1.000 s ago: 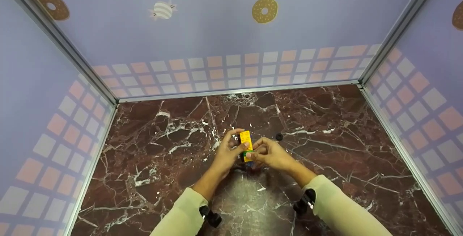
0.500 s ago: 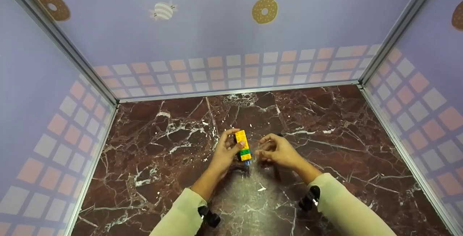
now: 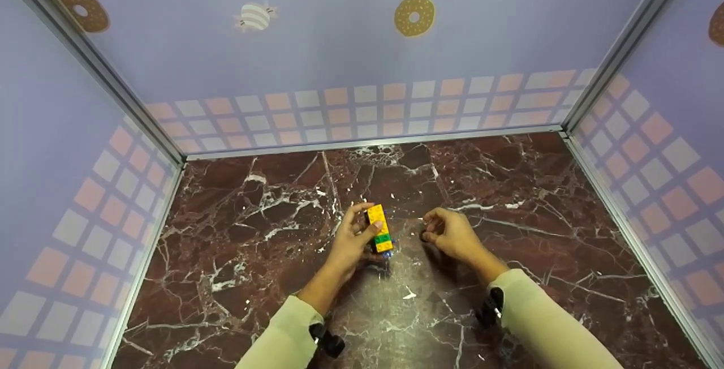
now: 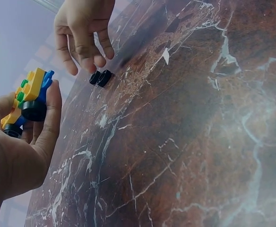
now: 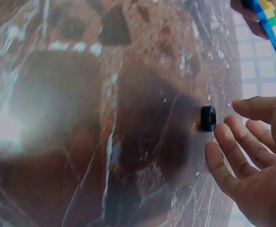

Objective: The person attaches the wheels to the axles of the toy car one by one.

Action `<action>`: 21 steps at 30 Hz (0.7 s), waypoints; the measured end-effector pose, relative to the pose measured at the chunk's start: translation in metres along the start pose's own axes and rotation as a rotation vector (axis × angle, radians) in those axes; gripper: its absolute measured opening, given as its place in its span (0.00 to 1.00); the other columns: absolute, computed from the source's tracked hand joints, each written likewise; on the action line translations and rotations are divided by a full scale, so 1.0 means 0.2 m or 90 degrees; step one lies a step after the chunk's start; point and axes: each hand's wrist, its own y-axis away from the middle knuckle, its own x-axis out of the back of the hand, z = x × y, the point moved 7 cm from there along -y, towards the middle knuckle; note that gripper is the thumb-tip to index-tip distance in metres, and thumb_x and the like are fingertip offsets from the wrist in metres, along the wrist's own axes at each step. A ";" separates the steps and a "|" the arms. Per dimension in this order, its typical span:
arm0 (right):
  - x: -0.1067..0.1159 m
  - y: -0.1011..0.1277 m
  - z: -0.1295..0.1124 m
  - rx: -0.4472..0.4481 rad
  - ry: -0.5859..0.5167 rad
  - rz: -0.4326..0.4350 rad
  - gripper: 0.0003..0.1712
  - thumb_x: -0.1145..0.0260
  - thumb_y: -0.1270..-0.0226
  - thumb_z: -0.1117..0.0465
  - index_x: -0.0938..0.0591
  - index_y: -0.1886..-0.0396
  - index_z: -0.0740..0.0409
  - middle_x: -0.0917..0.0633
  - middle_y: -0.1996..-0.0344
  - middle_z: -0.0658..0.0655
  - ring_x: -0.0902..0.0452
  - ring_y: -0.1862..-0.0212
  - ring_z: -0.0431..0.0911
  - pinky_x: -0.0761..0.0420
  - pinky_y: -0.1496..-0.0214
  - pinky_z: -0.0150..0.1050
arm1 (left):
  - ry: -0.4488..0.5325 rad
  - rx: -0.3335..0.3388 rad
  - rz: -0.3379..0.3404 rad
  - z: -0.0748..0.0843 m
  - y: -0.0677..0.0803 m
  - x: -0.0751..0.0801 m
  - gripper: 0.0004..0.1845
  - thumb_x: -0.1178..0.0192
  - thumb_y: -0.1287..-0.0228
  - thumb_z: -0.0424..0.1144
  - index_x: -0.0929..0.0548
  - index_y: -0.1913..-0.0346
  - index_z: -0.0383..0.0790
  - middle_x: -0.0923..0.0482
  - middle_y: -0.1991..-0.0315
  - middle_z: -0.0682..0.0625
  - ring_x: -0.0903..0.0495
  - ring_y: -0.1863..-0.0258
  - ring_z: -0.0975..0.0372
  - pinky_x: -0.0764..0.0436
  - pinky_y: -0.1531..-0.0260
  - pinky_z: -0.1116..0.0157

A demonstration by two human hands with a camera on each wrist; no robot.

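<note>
A toy car of building bricks (image 3: 375, 213) has a yellow studded top, a green brick (image 3: 383, 239) across it and a blue base (image 4: 47, 85). My left hand (image 3: 348, 244) grips it above the table, thumb on the top and fingers beneath. Black wheels (image 4: 34, 110) show along its side in the left wrist view. To its right, my right hand (image 3: 457, 237) hovers low with loosely bent fingers and nothing between them. By its fingertips, two small black wheels (image 4: 104, 78) stand on the table in the left wrist view; the right wrist view shows one black wheel (image 5: 208, 118).
The dark red marbled tabletop (image 3: 271, 301) carries white veins and small pale flecks. Purple panels with pink and white squares (image 3: 362, 106) enclose it at the back and both sides, meeting at metal corner posts.
My right hand has let go of the toy car and moved right, down to the loose wheels. The left hand has shifted slightly left with the car.
</note>
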 end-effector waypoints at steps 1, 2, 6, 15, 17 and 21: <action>0.00 0.00 0.00 0.014 0.025 0.004 0.17 0.24 0.47 0.72 0.16 0.56 0.67 0.14 0.69 0.60 0.17 0.68 0.47 0.17 0.63 0.33 | 0.003 0.001 0.000 0.00 0.00 0.00 0.32 0.37 0.28 0.40 0.38 0.26 0.49 0.23 0.44 0.40 0.14 0.58 0.50 0.14 0.59 0.34; 0.00 0.00 0.00 0.023 0.047 0.006 0.17 0.23 0.48 0.71 0.15 0.57 0.66 0.15 0.69 0.60 0.19 0.67 0.47 0.17 0.62 0.35 | 0.006 0.001 0.000 0.00 0.00 0.00 0.32 0.37 0.28 0.40 0.38 0.26 0.48 0.23 0.44 0.39 0.14 0.58 0.50 0.14 0.59 0.34; -0.02 0.00 0.01 0.048 0.111 -0.002 0.18 0.22 0.49 0.69 0.13 0.56 0.63 0.20 0.66 0.57 0.21 0.65 0.45 0.18 0.60 0.38 | 0.019 0.004 -0.003 -0.01 0.00 0.00 0.32 0.37 0.28 0.40 0.38 0.27 0.48 0.23 0.46 0.38 0.14 0.58 0.50 0.15 0.57 0.33; -0.07 0.01 0.02 0.080 0.168 -0.021 0.18 0.21 0.47 0.66 0.11 0.54 0.60 0.24 0.65 0.54 0.22 0.63 0.47 0.17 0.56 0.45 | 0.037 0.018 -0.018 -0.01 0.01 -0.02 0.30 0.38 0.28 0.40 0.36 0.27 0.51 0.22 0.48 0.38 0.14 0.58 0.50 0.11 0.59 0.39; -0.07 0.01 0.02 0.082 0.174 -0.020 0.17 0.21 0.47 0.66 0.11 0.55 0.60 0.23 0.66 0.54 0.23 0.62 0.48 0.17 0.56 0.46 | 0.042 0.018 -0.023 -0.01 0.01 -0.02 0.30 0.37 0.28 0.40 0.36 0.27 0.51 0.22 0.48 0.38 0.14 0.59 0.50 0.10 0.61 0.42; -0.08 0.01 0.03 0.085 0.167 -0.018 0.16 0.22 0.47 0.67 0.11 0.57 0.60 0.23 0.65 0.54 0.23 0.62 0.47 0.17 0.55 0.47 | 0.043 0.016 -0.024 -0.01 0.01 -0.01 0.31 0.36 0.29 0.40 0.36 0.27 0.51 0.22 0.49 0.38 0.14 0.60 0.50 0.09 0.64 0.45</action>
